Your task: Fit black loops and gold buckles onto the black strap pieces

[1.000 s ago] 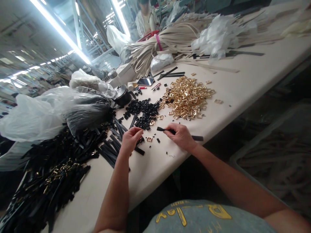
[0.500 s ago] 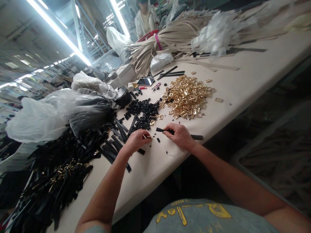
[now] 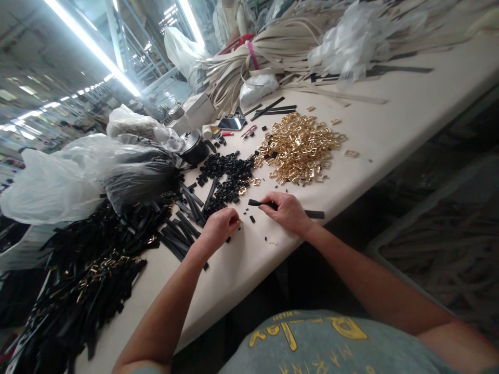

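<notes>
My right hand (image 3: 287, 212) is closed round a narrow black strap (image 3: 316, 214) that lies on the pale table (image 3: 397, 130), its free end sticking out to the left. My left hand (image 3: 220, 226) is closed in a pinch on a small gold buckle (image 3: 238, 223) just left of the strap's end. A heap of gold buckles (image 3: 299, 148) lies beyond my right hand. A heap of small black loops (image 3: 228, 175) sits beside it, and loose black straps (image 3: 183, 228) fan out left of my left hand.
A big pile of black straps with gold buckles (image 3: 81, 280) covers the table's near left. Plastic bags (image 3: 78, 176) lie behind it. Cream straps (image 3: 273, 52) and white plastic (image 3: 351, 41) fill the far end, near a phone (image 3: 231, 123). Another person (image 3: 230, 21) works far off.
My left hand moved right from the black loops to the gold buckle and closed on it. My right hand stays on the strap.
</notes>
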Demonstrator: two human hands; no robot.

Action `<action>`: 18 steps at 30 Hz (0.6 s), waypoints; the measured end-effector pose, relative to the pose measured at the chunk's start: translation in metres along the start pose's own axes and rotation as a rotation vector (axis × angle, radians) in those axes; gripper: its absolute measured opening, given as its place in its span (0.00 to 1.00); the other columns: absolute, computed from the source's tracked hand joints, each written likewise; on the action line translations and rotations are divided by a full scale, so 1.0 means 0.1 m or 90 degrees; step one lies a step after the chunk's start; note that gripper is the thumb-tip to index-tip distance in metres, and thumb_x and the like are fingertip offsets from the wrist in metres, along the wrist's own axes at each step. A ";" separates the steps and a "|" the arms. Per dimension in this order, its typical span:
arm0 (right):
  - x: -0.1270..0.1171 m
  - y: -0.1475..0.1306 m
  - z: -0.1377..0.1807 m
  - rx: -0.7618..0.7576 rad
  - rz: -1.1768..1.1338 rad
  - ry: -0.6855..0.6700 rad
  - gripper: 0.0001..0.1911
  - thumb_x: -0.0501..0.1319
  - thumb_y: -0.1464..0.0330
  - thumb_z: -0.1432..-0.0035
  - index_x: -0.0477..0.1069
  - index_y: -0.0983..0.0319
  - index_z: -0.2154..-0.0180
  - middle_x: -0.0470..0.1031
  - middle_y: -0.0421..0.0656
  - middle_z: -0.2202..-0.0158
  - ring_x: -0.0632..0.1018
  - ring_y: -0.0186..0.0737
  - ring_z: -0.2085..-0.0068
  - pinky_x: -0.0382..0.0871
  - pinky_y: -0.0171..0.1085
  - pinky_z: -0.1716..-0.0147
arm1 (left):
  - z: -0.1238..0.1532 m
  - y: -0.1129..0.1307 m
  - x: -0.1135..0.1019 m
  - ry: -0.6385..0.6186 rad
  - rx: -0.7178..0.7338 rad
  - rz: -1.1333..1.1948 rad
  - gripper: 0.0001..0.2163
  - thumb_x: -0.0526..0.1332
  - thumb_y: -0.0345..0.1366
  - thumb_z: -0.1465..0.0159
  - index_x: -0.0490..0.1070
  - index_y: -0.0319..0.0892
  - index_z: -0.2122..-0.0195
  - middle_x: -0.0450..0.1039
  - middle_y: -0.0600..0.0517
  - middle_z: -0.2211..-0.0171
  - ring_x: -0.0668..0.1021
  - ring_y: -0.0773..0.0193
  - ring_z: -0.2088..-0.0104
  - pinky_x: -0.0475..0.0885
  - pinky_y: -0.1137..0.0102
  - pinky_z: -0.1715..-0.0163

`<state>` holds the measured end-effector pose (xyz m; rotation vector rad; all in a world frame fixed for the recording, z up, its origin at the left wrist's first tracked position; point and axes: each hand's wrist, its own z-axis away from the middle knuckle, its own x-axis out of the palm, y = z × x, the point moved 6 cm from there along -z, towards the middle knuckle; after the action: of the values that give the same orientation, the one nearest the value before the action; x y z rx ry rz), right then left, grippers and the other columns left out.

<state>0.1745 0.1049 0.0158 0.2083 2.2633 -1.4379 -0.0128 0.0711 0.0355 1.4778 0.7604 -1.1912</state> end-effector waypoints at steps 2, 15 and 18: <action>0.01 0.01 0.00 0.000 0.003 0.002 0.02 0.64 0.71 0.44 0.76 0.61 0.68 0.79 0.40 0.69 0.76 0.37 0.68 0.65 0.34 0.67 | 0.08 0.01 0.01 0.024 0.014 0.026 0.03 0.60 0.27 0.41 0.72 0.42 0.69 0.72 0.51 0.69 0.74 0.64 0.69 0.67 0.70 0.67; 0.05 -0.03 0.03 -0.005 0.051 -0.031 0.02 0.63 0.72 0.43 0.75 0.60 0.67 0.77 0.40 0.68 0.76 0.36 0.67 0.63 0.33 0.66 | 0.02 0.02 0.17 0.162 -0.176 0.721 0.17 0.70 0.40 0.48 0.74 0.40 0.59 0.77 0.52 0.70 0.77 0.67 0.71 0.73 0.71 0.68; 0.04 -0.04 0.04 -0.012 0.037 -0.029 0.02 0.63 0.72 0.43 0.75 0.60 0.67 0.77 0.40 0.68 0.76 0.36 0.66 0.64 0.33 0.65 | -0.02 0.14 0.17 0.212 -0.141 0.719 0.15 0.71 0.39 0.47 0.75 0.41 0.59 0.77 0.52 0.69 0.77 0.69 0.70 0.73 0.72 0.66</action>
<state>0.1704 0.0987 0.0159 0.2321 2.2157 -1.3765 0.0053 0.0670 0.0243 1.5576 0.1504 -0.0095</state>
